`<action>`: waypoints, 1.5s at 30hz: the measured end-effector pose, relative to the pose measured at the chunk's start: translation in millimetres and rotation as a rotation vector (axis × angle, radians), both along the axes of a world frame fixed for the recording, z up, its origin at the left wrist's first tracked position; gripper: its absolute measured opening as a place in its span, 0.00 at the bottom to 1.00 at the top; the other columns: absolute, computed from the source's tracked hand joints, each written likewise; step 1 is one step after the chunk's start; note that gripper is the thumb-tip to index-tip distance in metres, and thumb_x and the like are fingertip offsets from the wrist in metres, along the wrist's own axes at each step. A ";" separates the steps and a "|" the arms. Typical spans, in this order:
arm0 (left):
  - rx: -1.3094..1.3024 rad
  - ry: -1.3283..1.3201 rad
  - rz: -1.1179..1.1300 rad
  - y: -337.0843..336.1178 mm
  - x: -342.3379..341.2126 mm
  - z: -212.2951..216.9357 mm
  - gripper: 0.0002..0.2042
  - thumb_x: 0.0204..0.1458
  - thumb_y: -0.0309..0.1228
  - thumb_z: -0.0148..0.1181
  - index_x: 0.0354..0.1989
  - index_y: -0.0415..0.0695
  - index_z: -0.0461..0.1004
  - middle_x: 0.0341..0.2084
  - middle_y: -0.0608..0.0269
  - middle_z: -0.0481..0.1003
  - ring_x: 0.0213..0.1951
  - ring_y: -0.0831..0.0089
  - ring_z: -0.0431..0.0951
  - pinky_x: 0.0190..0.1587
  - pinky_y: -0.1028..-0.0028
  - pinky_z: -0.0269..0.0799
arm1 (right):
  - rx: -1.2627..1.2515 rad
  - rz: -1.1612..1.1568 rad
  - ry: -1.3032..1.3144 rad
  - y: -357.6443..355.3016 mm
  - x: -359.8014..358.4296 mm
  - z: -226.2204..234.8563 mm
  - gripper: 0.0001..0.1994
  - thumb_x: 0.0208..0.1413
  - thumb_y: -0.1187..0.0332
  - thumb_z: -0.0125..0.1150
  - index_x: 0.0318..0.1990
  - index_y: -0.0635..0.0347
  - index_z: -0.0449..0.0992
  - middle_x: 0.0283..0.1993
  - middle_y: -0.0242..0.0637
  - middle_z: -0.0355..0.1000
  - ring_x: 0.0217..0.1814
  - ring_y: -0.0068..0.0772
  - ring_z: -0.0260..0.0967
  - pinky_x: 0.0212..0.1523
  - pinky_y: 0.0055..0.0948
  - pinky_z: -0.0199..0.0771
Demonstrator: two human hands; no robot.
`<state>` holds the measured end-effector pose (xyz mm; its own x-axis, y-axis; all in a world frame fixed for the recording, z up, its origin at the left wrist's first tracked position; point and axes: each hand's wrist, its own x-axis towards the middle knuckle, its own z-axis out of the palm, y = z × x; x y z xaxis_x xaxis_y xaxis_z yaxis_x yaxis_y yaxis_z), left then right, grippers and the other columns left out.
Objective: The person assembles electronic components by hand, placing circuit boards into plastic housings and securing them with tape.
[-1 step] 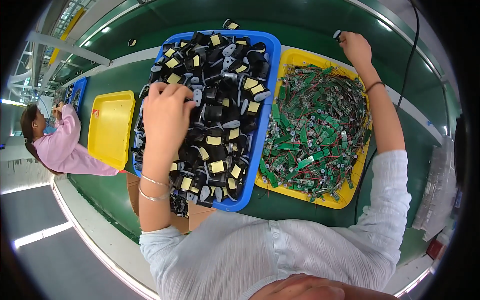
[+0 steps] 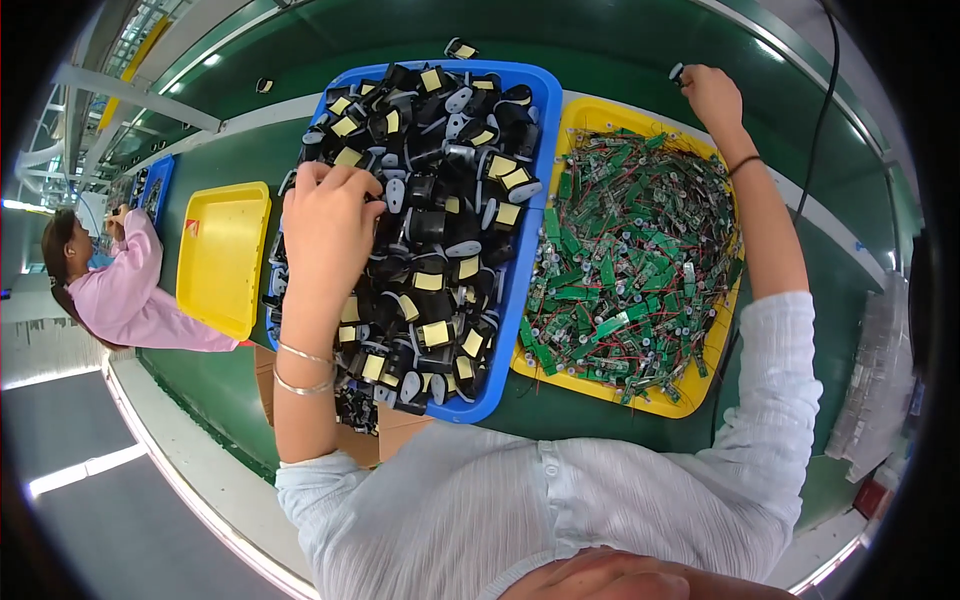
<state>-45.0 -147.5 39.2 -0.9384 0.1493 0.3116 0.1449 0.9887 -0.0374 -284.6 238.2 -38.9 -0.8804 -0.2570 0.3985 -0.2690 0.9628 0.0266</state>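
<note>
My left hand (image 2: 328, 222) is over the left side of a blue tray (image 2: 548, 130). Its fingers are bent down onto a heap of black plastic housings (image 2: 428, 226) with grey ends and pale yellow pads. Whatever its fingertips grip is hidden beneath the hand. At the far right, beyond the yellow tray (image 2: 580, 112), my right hand (image 2: 716, 100) pinches a small black housing (image 2: 679, 76) with a grey end, held over the green surface. Green circuit boards (image 2: 625, 270) with red and black wires fill the yellow tray.
A second yellow tray (image 2: 225, 265) stands left of the blue one. Further left, a person in pink (image 2: 120, 290) works beside a small blue tray (image 2: 158, 185). Loose housings (image 2: 461, 48) lie on the far green surface. A black cable (image 2: 822, 120) hangs at right; a cardboard box (image 2: 400, 432) sits below.
My left hand has shifted slightly left over the heap. The housing in my right hand has moved a little to the right and down.
</note>
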 end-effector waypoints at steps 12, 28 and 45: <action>0.003 -0.213 -0.032 -8.0 -18.4 -11.6 0.14 0.35 0.33 0.63 0.33 0.47 0.70 0.23 0.61 0.72 0.33 0.64 0.71 0.32 0.68 0.67 | -0.401 0.166 -0.174 -27.4 68.7 50.1 0.18 0.45 0.59 0.58 0.42 0.59 0.71 0.36 0.40 0.72 0.41 0.35 0.70 0.44 0.30 0.66; 1.518 -0.393 -0.145 51.3 49.5 23.0 0.14 0.49 0.26 0.48 0.45 0.38 0.61 0.30 0.66 0.68 0.29 0.84 0.66 0.28 0.85 0.63 | -0.702 0.182 -0.501 -16.9 241.5 86.9 0.10 0.43 0.70 0.60 0.33 0.65 0.72 0.22 0.35 0.70 0.23 0.25 0.66 0.25 0.21 0.64; 1.940 -0.494 -0.388 149.8 40.6 -19.9 0.19 0.52 0.48 0.46 0.32 0.43 0.55 0.32 0.46 0.72 0.28 0.74 0.72 0.25 0.82 0.70 | -0.251 0.621 -0.227 -47.0 233.0 47.8 0.10 0.27 0.74 0.62 0.24 0.58 0.72 0.33 0.30 0.64 0.37 0.33 0.62 0.31 0.29 0.63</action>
